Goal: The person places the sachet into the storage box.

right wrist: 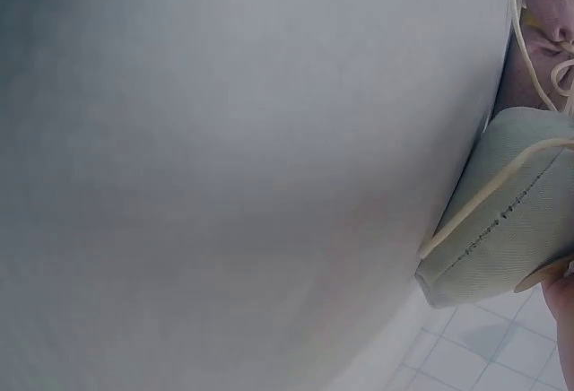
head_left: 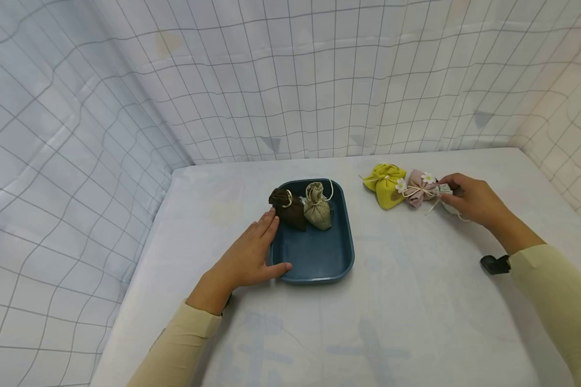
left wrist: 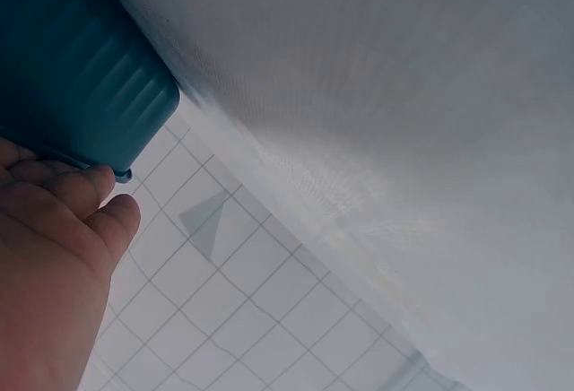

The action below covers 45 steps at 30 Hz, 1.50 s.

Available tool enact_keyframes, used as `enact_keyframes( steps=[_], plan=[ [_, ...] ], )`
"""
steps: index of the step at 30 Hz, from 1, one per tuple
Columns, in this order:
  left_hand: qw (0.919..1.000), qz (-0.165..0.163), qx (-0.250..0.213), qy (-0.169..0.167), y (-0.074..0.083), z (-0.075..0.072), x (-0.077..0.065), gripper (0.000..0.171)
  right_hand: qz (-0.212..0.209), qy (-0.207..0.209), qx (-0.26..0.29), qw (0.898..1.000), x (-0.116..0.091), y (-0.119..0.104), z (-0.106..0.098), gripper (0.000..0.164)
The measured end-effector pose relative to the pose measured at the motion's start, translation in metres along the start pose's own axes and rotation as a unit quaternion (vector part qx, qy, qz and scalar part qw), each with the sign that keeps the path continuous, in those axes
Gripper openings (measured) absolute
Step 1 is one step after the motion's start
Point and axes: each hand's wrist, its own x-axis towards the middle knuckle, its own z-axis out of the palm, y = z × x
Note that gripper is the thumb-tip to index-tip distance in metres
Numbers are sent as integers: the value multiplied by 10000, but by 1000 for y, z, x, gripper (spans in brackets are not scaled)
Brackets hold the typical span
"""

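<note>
Picking the pale bag [right wrist: 493,212], we think: right hand [head_left: 475,200] seemingly pinches it, fingertips partly hidden; left hand [head_left: 249,252] spread against tray [head_left: 314,255]. Lift should clear pink bag [head_left: 417,190].

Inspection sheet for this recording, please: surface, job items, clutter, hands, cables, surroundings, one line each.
Surface: white table, faint blue marks on it.
Job items: blue tray with a brown bag and a green bag toward its far end; yellow bag and pink bag side by side on the table, right of the tray; pale bag beside the pink one.
Clutter: nothing seen.
Hands: left hand rests against the tray's left side; right hand grips the pale bag.
Cables: nothing seen.
Surroundings: white curtain with grey grid lines behind and at both sides; black device by the right cuff.
</note>
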Motion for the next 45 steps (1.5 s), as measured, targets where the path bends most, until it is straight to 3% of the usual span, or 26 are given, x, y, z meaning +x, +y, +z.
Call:
enact_keyframes(
  steps=[10,19,29,40,45],
  plan=[
    [10000,-28,4,9,-1,0,0,106,144,599,614,9962,-1,-5,-4,35],
    [10000,12,-2,-6,0,1,1,105,276,918,1301,9869,-9,-13,-5,35],
    [10000,14,3,-33,-1,0,1,105,-222,1428,2011,9688,-12,-31,7,28],
    [9999,108,33,98,-1,0,1,104,-299,1273,1952,9720,-11,-63,8,28],
    [9998,136,80,130,-2,1,0,104,-495,1329,2060,9682,-9,-73,9,25]
  ],
)
